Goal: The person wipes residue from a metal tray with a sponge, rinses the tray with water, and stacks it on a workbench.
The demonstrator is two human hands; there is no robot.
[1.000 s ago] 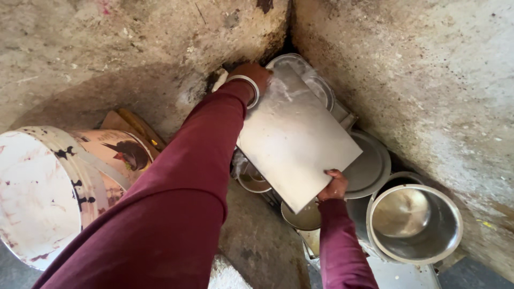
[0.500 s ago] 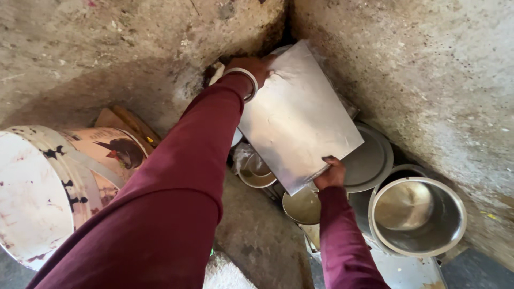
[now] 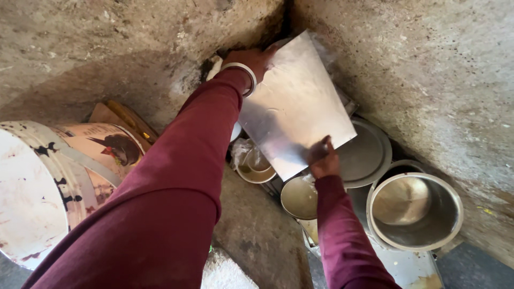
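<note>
Sheet metal (image 3: 294, 107) is being tilted up toward the wall corner, raised since a moment ago, uncovering a plate (image 3: 367, 155) beneath. Left hand (image 3: 251, 59) is gripping the top edge, right hand (image 3: 321, 158) the bottom edge, beside a steel pot (image 3: 415, 211).

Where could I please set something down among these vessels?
Bare stone floor lies between the painted drum and the small bowls. The corner is crowded: metal sheet, round plate and steel pot sit close together.
</note>
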